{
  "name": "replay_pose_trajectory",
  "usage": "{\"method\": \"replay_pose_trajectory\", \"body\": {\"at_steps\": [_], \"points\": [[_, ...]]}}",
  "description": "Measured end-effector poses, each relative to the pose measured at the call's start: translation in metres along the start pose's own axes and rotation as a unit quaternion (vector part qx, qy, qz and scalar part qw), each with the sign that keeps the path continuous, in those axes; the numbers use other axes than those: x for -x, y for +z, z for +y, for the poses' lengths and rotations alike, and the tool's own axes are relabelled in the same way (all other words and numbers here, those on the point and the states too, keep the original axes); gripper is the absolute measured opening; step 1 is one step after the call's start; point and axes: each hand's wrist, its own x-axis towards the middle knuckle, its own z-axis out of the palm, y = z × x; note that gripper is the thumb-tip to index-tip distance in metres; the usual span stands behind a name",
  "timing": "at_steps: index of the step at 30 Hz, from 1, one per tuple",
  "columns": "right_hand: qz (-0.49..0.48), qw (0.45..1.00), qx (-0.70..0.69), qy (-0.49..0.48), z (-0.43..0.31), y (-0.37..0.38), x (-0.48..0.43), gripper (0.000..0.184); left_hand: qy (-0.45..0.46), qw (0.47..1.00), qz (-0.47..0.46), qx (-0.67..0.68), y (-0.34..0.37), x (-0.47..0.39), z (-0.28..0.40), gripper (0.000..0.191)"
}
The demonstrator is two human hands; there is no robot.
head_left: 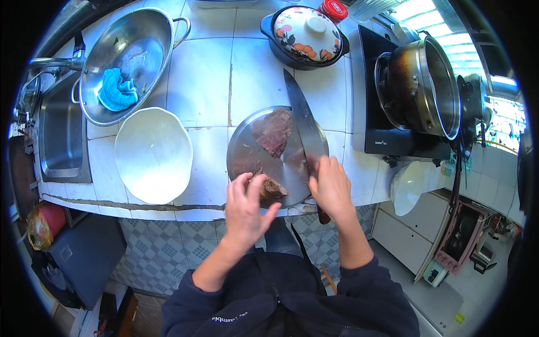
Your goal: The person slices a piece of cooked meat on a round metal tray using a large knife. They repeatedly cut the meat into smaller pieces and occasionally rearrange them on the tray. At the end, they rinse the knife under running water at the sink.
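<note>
A round metal cutting board (278, 162) lies at the front edge of the tiled counter. One piece of meat (274, 130) rests on its far part, and a smaller piece (271, 189) is near its front edge. My left hand (248, 202) is at the left of the smaller piece, fingers spread and curved, fingertips at the meat; whether they press on it is not clear. My right hand (330, 183) is closed at the near end of a large knife (302, 111). The blade points away over the board's right side, and the handle's end shows below my hand.
A white bowl (153, 156) stands left of the board, behind it a metal basin (145, 25) with a blue cloth (117, 90). A lidded flowered pot (307, 36) is at the back. Rightward are a gas stove (372, 130) with a steel pot (414, 84) and another bowl (407, 187).
</note>
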Motion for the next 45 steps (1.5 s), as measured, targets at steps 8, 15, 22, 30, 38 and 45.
{"method": "replay_pose_trajectory", "body": {"at_steps": [8,15,22,30,38,45], "points": [[-0.001,0.996,-0.043,0.079,0.024,0.042,0.04,0.047,0.016,0.998,-0.017,-0.063,0.045,0.001,-0.005,0.077],[0.07,0.974,-0.192,0.101,0.032,0.054,0.043,0.043,0.02,0.997,0.025,-0.065,0.051,-0.001,0.001,0.07],[0.06,0.948,-0.31,0.035,0.059,0.035,0.079,0.048,0.016,0.997,0.044,-0.069,0.061,-0.015,0.009,0.068],[-0.103,0.945,-0.286,-0.117,0.071,-0.009,0.104,0.046,0.085,0.993,0.064,-0.044,0.053,0.004,0.008,0.046],[-0.119,0.96,-0.222,-0.125,0.078,-0.013,0.106,0.041,0.136,0.977,0.103,-0.131,0.063,0.002,0.0,0.035],[-0.17,0.952,-0.233,-0.107,0.083,-0.019,0.105,0.028,0.128,0.979,0.093,-0.131,0.061,-0.001,0.005,0.036]]}}
